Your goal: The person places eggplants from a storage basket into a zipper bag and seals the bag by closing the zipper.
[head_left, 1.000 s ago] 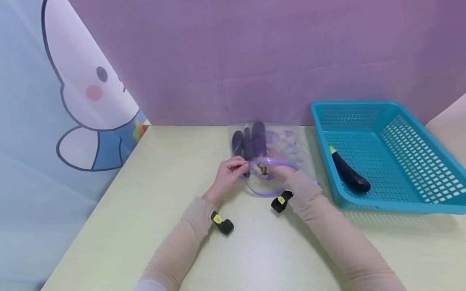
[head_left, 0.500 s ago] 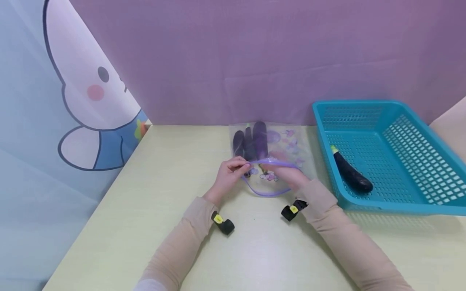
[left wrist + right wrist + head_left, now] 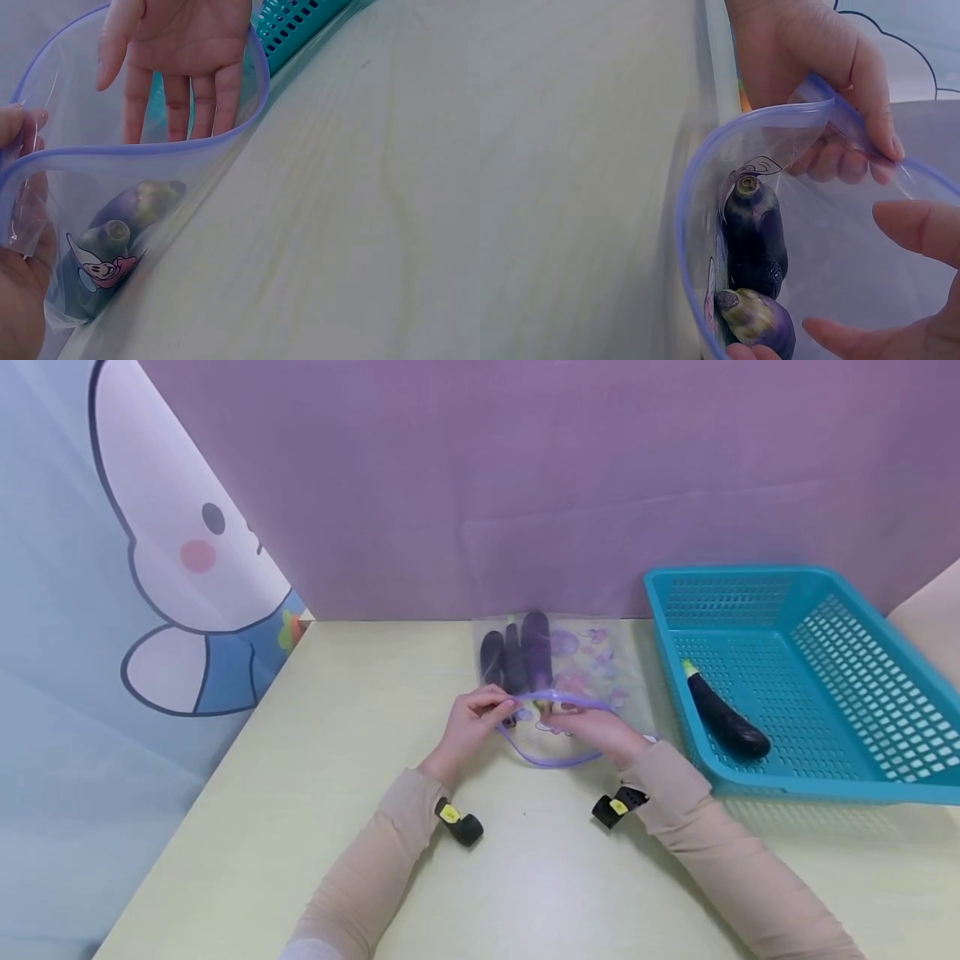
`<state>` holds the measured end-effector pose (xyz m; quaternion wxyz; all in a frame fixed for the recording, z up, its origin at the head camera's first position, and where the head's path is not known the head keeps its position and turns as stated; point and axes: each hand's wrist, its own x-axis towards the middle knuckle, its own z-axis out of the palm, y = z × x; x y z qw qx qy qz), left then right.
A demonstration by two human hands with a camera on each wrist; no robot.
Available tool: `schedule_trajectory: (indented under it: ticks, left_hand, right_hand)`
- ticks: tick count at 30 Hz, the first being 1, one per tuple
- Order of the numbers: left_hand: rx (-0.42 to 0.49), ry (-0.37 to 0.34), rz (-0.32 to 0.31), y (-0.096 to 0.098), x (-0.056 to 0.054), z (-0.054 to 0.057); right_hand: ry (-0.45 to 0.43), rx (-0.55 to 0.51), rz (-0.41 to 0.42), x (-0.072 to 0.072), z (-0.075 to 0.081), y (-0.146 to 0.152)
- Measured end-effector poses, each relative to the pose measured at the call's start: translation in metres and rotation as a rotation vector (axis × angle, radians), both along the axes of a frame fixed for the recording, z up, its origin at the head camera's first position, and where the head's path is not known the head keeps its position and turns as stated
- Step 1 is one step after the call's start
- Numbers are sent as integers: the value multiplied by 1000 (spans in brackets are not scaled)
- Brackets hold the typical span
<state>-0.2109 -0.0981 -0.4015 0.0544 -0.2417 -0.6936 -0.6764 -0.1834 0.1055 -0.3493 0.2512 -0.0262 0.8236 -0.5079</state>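
Observation:
A clear zip bag (image 3: 630,681) with a purple rim and printed cartoons lies on the table, its mouth held apart. Inside it are three dark eggplants (image 3: 536,647), side by side at the left; in the right wrist view, stem ends of eggplants (image 3: 754,225) face the opening. My left hand (image 3: 468,727) pinches the left corner of the rim between thumb and fingers. My right hand (image 3: 600,733) is at the bag's mouth, holding nothing; in the left wrist view its straight fingers (image 3: 178,105) reach down into the opening, apart from the eggplants.
A teal perforated basket (image 3: 825,792) stands at the right of the bag, with one eggplant (image 3: 726,718) lying against its left side. Behind the table hangs a purple cloth (image 3: 525,485). A blue cartoon sheet (image 3: 67,735) covers the left side.
My right hand has drawn back toward me and to the right, from deeper in the bag to its mouth. The left hand keeps its hold on the rim; the eggplants stay in place.

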Motion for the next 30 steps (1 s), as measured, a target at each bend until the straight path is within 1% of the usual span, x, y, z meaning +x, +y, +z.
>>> schedule_trajectory:
  ticks: [4,7,11,15,21,24,27,30]
  left_hand:
    - [-8,6,-2,0,-1,-1]
    - [-10,-3,-3,0,-2,-2]
    - [-5,-17,-2,1,-1,-1]
    - [2,-26,-5,1,0,-1]
    - [-26,-18,2,-1,2,-2]
    - [-41,-16,6,-1,2,-2]
    - [-47,-25,6,-2,2,-2]
    - [-42,-38,0,-2,1,-2]
  right_hand:
    - [15,35,6,1,1,1]
    - [54,44,51,1,-2,3]
    - [120,66,137,1,-5,7]
    - [160,92,196,5,-4,6]
    - [263,109,370,9,-2,4]
    - [271,123,420,11,-1,3]
    - [260,142,433,12,0,3]
    - [275,156,455,14,2,2]
